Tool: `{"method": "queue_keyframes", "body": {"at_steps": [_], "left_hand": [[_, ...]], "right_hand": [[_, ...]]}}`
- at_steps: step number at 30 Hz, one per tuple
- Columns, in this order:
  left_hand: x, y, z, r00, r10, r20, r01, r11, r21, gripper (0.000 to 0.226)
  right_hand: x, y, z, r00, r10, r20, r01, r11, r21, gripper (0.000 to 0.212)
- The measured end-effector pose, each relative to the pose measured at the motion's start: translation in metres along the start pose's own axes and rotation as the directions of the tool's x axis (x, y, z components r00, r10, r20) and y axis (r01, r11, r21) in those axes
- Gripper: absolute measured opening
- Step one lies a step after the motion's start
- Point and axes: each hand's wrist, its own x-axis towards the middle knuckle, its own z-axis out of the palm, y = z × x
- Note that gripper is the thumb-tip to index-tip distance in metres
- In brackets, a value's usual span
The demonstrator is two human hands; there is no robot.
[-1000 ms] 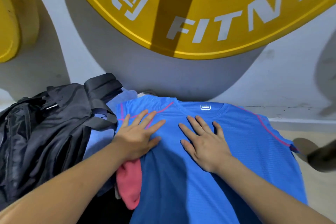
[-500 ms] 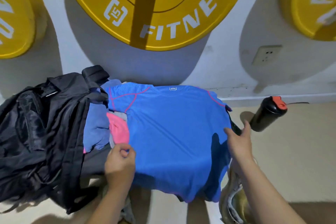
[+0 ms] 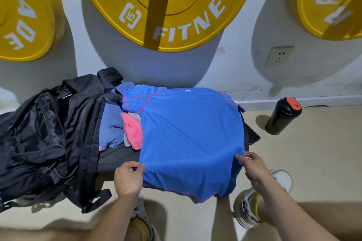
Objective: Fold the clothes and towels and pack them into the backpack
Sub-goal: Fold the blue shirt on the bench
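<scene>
A bright blue T-shirt [image 3: 192, 135] with pink seams lies spread flat on a dark bench, its hem hanging over the near edge. My left hand [image 3: 128, 178] pinches the shirt's left side edge near the hem. My right hand [image 3: 254, 166] pinches the right side edge at about the same height. A black backpack [image 3: 49, 139] slumps open on the left end of the bench. Between it and the shirt lie a pink cloth [image 3: 133, 133] and a dull blue garment [image 3: 110, 127].
A black shaker bottle [image 3: 283, 116] with an orange lid stands on the beige floor to the right. A dark flat object [image 3: 252, 136] pokes out beside the shirt. Yellow weight plates [image 3: 176, 15] hang on the wall behind. My shoes [image 3: 246, 207] are below the bench.
My hands left the shirt's chest and moved down to its side edges. The left hand now pinches the left edge; the right slid lower along the right edge. The view pulled back.
</scene>
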Motion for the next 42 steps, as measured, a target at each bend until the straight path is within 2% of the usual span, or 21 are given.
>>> {"method": "queue_keyframes", "body": {"at_steps": [3, 7, 11, 15, 17, 19, 21, 24, 26, 28, 31, 33, 36, 38, 40, 42], "left_hand": [[0.004, -0.003, 0.004, 0.998, 0.059, -0.002, -0.059, 0.995, 0.078, 0.013], [0.010, -0.003, -0.007, 0.994, 0.106, 0.002, -0.104, 0.968, 0.229, 0.025], [0.012, -0.002, -0.019, 0.990, 0.134, -0.050, -0.121, 0.969, 0.215, 0.019], [0.011, -0.004, -0.017, 0.987, 0.157, 0.018, -0.156, 0.943, 0.294, 0.015], [0.009, 0.002, -0.016, 0.982, 0.190, -0.009, -0.179, 0.940, 0.289, 0.018], [0.002, 0.020, -0.007, 0.948, 0.318, 0.031, -0.316, 0.922, 0.222, 0.020], [-0.003, 0.049, 0.016, 0.877, 0.442, 0.187, -0.470, 0.870, 0.147, 0.025], [-0.008, 0.105, 0.068, 0.706, 0.597, 0.382, -0.679, 0.723, 0.126, 0.025], [-0.013, 0.144, 0.110, 0.589, 0.682, 0.433, -0.786, 0.608, 0.113, 0.023], [-0.022, 0.183, 0.155, 0.533, 0.693, 0.486, -0.822, 0.561, 0.101, 0.023], [-0.036, 0.230, 0.217, 0.466, 0.654, 0.596, -0.873, 0.451, 0.188, 0.028], [-0.038, 0.245, 0.249, 0.453, 0.612, 0.649, -0.886, 0.392, 0.249, 0.035], [-0.030, 0.256, 0.278, 0.475, 0.553, 0.684, -0.879, 0.321, 0.352, 0.042], [-0.023, 0.258, 0.286, 0.501, 0.532, 0.683, -0.865, 0.334, 0.375, 0.038], [-0.019, 0.252, 0.293, 0.497, 0.566, 0.658, -0.868, 0.315, 0.384, 0.030], [-0.016, 0.247, 0.296, 0.487, 0.660, 0.573, -0.869, 0.298, 0.395, 0.017]], "right_hand": [[0.005, 0.001, 0.002, 0.998, -0.057, -0.040, 0.054, 0.996, -0.075, 0.016], [0.006, -0.004, -0.007, 0.996, -0.046, -0.073, 0.033, 0.983, -0.178, 0.016], [0.010, -0.011, -0.013, 0.996, -0.068, -0.065, 0.048, 0.959, -0.278, 0.022], [0.014, -0.011, -0.015, 1.000, -0.001, -0.029, -0.006, 0.973, -0.229, 0.015], [0.018, -0.015, -0.018, 0.999, 0.019, -0.041, -0.026, 0.983, -0.183, 0.008], [0.024, -0.028, -0.021, 0.996, 0.018, -0.087, -0.025, 0.997, -0.071, 0.008], [0.035, -0.050, -0.022, 0.994, 0.034, -0.108, -0.026, 0.997, 0.076, 0.011], [0.061, -0.087, -0.021, 0.992, 0.103, -0.078, -0.083, 0.970, 0.230, 0.020], [0.083, -0.106, -0.022, 0.990, 0.131, -0.044, -0.111, 0.945, 0.307, 0.021], [0.111, -0.118, -0.024, 0.989, 0.150, 0.013, -0.146, 0.935, 0.324, 0.025], [0.157, -0.127, -0.022, 0.977, 0.179, 0.114, -0.201, 0.953, 0.226, 0.031], [0.186, -0.133, -0.014, 0.961, 0.189, 0.204, -0.229, 0.954, 0.193, 0.031], [0.225, -0.140, -0.006, 0.949, 0.171, 0.266, -0.219, 0.962, 0.161, 0.036], [0.242, -0.145, -0.002, 0.950, 0.165, 0.263, -0.203, 0.971, 0.125, 0.033], [0.250, -0.148, 0.003, 0.960, 0.152, 0.237, -0.175, 0.981, 0.080, 0.027], [0.257, -0.147, 0.008, 0.975, 0.111, 0.191, -0.122, 0.991, 0.045, 0.019]]}}
